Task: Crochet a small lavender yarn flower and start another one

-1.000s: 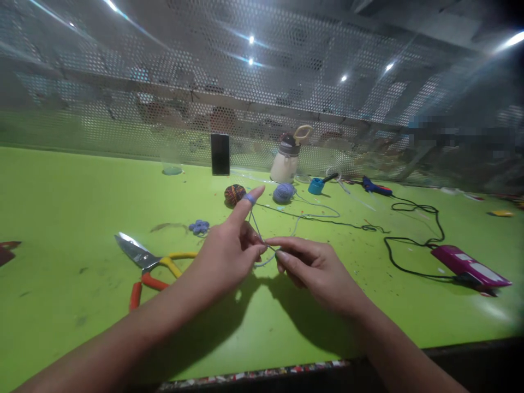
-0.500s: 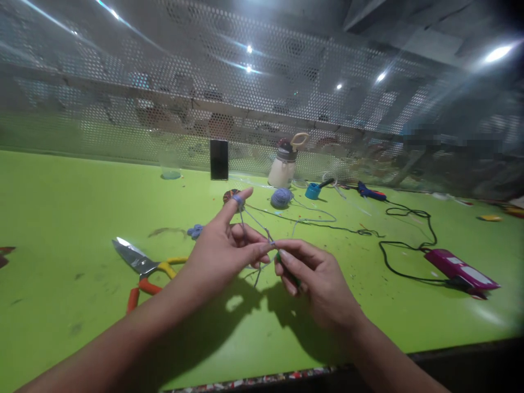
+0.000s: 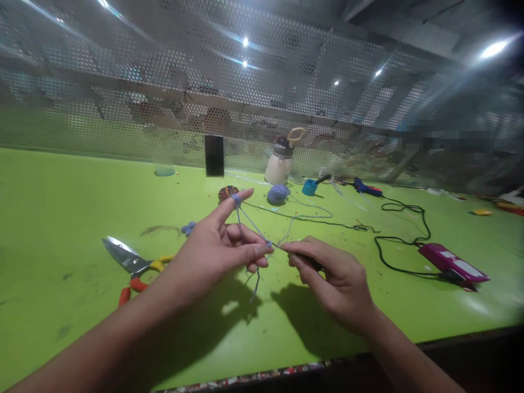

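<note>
My left hand [image 3: 221, 248] pinches a small bit of blue-purple crochet work [image 3: 269, 243] between thumb and fingers. Blue-purple yarn [image 3: 250, 220] is wound round its raised index finger and runs down to the pinch, with a loose tail hanging below. My right hand [image 3: 338, 278] is closed round a crochet hook [image 3: 277, 246], whose thin metal shaft reaches the stitches; its handle is mostly hidden by the fingers. Behind the hands sits the blue-purple yarn ball [image 3: 278, 194], its strand trailing over the green table [image 3: 262, 349].
Left of my forearm lie scissors [image 3: 135, 266] with orange and yellow handles. A small crocheted piece [image 3: 188, 228] and a dark multicoloured ball [image 3: 228, 194] lie beyond. Farther back stand a phone [image 3: 214, 156], a bottle [image 3: 279, 164] and a blue pot [image 3: 310, 188]. To the right are a glue gun [image 3: 367, 188] and a magenta box [image 3: 453, 263].
My right hand has drawn a little to the right, away from my left, baring more of the hook's shaft. The whole view has shifted slightly.
</note>
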Demonstrator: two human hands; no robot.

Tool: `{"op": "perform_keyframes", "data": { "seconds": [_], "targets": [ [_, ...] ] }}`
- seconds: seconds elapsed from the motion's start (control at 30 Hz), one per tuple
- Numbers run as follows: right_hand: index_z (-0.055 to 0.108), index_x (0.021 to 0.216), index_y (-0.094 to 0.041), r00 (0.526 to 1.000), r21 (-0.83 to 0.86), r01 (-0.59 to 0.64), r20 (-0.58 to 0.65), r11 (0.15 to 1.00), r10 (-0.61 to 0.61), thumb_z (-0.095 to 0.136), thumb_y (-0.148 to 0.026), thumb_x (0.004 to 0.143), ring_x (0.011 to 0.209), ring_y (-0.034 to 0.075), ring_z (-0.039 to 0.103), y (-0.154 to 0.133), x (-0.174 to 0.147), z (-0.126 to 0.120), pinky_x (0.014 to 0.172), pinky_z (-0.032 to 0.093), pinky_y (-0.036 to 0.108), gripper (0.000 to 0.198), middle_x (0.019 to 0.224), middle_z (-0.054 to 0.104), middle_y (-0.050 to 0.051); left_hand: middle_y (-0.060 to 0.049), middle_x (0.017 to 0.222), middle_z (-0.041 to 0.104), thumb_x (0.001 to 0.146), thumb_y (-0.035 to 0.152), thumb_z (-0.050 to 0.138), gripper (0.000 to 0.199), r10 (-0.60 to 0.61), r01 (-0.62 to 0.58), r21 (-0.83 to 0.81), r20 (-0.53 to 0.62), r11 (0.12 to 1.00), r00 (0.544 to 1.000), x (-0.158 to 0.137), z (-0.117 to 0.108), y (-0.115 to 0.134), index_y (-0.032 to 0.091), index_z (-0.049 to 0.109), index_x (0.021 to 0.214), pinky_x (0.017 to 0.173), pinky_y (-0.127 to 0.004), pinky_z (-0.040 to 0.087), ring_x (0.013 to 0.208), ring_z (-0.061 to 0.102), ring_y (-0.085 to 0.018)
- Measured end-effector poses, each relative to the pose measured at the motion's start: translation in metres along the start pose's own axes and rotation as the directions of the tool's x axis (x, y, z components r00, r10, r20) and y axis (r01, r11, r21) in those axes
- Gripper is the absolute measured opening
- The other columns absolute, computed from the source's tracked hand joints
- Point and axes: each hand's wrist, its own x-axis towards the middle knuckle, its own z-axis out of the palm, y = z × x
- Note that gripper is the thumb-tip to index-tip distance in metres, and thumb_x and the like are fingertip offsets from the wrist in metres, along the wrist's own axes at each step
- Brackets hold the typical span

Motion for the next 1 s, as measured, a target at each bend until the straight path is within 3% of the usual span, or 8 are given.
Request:
{"op": "perform_keyframes", "data": {
  "seconds": [0.27,1.0],
  "targets": [
    [0.065,0.111,-0.017,0.995,0.005,0.06,0.083,0.998,-0.06,0.051,-0.005,0.089,0.065,0.014,0.055,0.002,0.0,-0.007,0.055,0.042,0.026,0.029,0.079,0.063,0.005,0.0,0.067,0.069,0.069,0.012,0.079,0.101,-0.04,0.04,0.012,0.004,0.999,0.999,0.001,-0.001,0.0,0.022,0.019,0.15,0.053,-0.02,0.051,0.06,0.066,-0.015],
    [0.064,0.111,-0.019,0.978,-0.08,0.111,0.186,0.991,-0.095,0.048,-0.008,0.091,0.062,0.013,0.054,0.0,0.005,-0.018,0.055,0.04,0.026,0.028,0.074,0.062,0.003,0.001,0.066,0.068,0.068,0.014,0.079,0.096,-0.088,0.085,0.052,0.051,0.995,0.995,0.001,-0.007,0.001,0.021,0.026,0.148,0.052,-0.022,0.048,0.059,0.064,-0.015]
  ]
}}
